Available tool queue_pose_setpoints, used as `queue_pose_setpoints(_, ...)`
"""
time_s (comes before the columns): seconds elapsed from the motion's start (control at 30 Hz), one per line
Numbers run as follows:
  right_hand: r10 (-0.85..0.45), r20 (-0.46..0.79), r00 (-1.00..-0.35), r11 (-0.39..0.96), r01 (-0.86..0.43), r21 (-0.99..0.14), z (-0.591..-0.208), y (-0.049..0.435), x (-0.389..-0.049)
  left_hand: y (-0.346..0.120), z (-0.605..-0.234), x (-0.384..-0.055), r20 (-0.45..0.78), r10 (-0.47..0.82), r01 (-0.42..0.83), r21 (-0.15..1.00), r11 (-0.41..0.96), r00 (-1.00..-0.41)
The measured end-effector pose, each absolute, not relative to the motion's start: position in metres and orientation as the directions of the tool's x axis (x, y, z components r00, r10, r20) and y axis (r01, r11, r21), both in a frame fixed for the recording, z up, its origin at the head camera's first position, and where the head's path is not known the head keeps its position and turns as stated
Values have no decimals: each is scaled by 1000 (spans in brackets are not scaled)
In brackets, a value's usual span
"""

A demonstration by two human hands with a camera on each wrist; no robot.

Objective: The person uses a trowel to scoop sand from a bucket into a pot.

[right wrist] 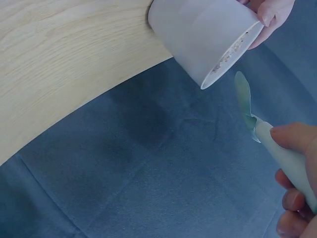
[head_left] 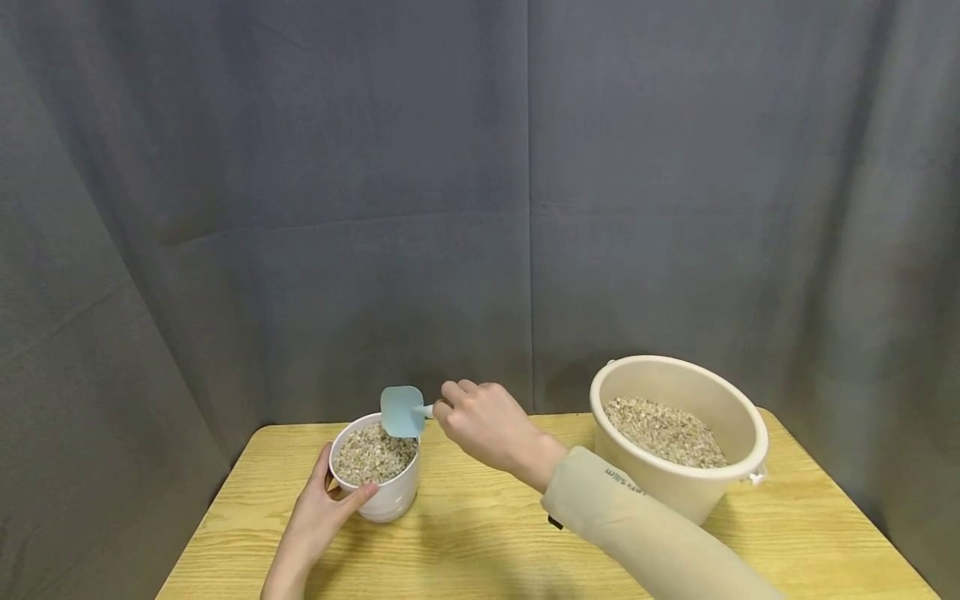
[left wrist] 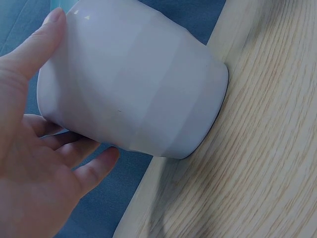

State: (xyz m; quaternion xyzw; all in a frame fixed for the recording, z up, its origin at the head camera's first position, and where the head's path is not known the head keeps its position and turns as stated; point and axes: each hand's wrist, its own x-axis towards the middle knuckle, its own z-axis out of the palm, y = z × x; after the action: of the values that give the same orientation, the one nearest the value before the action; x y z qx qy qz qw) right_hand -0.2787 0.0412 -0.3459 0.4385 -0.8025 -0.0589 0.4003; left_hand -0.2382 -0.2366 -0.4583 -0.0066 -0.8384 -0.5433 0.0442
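1. Two hands are at work above a pale wood-grain tabletop (head_left: 480, 525), one at a white pot and the other with a small scoop.
2. The left hand (head_left: 318, 508) grips the white pot (head_left: 390, 502) from its left side, with the thumb on the near side by the rim and the fingers round the other side.
3. The pot stands upright toward the left of the tabletop; the left wrist view shows its base on the wood and broad, flat facets down its wall.
4. Coarse, speckled tan granules (head_left: 371, 457) fill the pot to a little below its rim.
5. The right hand (head_left: 491, 425) grips the scoop by its white handle (right wrist: 290, 166), fingers curled round it.
6. The scoop's pale blue blade (head_left: 402, 412) is over the far right part of the pot's rim in the head view; the right wrist view shows a gap between blade and rim.
7. A beige sleeve (head_left: 645, 533) with dark lettering covers the right forearm and passes in front of a large cream bucket (head_left: 652, 479).
8. The bucket stands at the right of the tabletop, well apart from the pot, with similar granules (head_left: 663, 429) inside.
9. Grey-blue curtain (head_left: 375, 208) hangs behind the tabletop.
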Motion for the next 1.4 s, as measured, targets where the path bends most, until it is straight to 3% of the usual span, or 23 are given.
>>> queue_pose_setpoints(0.67, -703, 653, -281, 609, -712, 350, -331, 83, -280, -237, -452, -234, 112, -35, 89, 915, 394, -993)
queue_pose_setpoints(1.0, -567, 741, -360, 638, -761, 119, -316, 141, -274, -233, -424, -227, 221, -129, 102, 794, 600, -967)
queue_pose_setpoints(1.2, -413, 824, -388, 668, -744, -16, -323, 177, -273, -221, -407, -220, 354, -144, 199, 768, 608, -924)
queue_pose_setpoints(1.4, -199, 842, -502, 750, -631, -199, -332, 215, -251, -197, -398, -218, 423, -70, 304, 746, 593, -903)
